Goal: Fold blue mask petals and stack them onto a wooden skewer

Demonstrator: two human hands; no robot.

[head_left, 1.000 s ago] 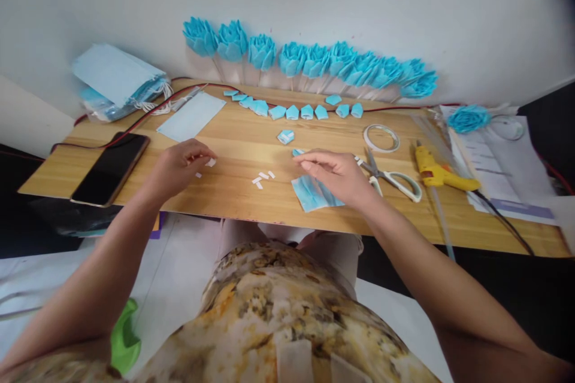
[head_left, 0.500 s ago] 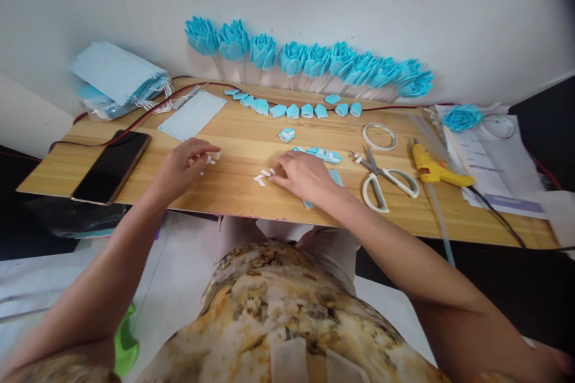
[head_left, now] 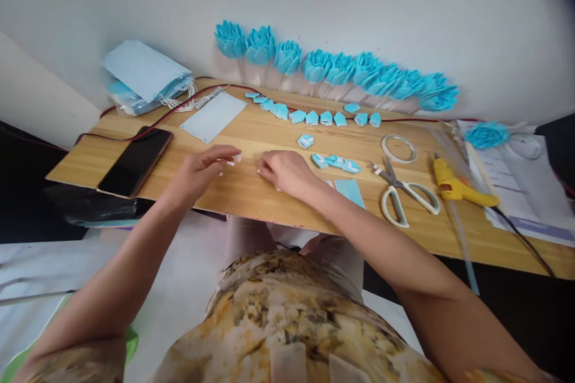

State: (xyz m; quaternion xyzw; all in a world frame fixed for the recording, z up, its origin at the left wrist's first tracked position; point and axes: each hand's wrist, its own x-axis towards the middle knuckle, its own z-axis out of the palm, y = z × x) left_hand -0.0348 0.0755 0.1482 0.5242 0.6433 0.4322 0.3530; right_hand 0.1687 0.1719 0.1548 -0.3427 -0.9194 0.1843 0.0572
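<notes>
My left hand (head_left: 200, 171) rests on the wooden board (head_left: 251, 194), its fingertips pinched on a small white strip (head_left: 232, 160). My right hand (head_left: 286, 170) lies palm down just to its right, fingers curled onto the board where small white strips lay; what is under them is hidden. The two hands are a short gap apart. Right of my right hand lie a few folded blue pieces (head_left: 336, 162) and a flat blue mask piece (head_left: 351, 191).
Blue paper flowers (head_left: 336, 66) lean on the wall behind a row of folded blue petals (head_left: 314, 117). Scissors (head_left: 406, 194), a tape ring (head_left: 398, 147) and a yellow glue gun (head_left: 456, 185) lie at right. A phone (head_left: 135, 161), a mask stack (head_left: 144, 75) and a cut sheet (head_left: 213, 117) are at left.
My right hand left the blue mask piece and slid left over the white strips, close to my left hand. The left hand kept its white strip. The view shifted left.
</notes>
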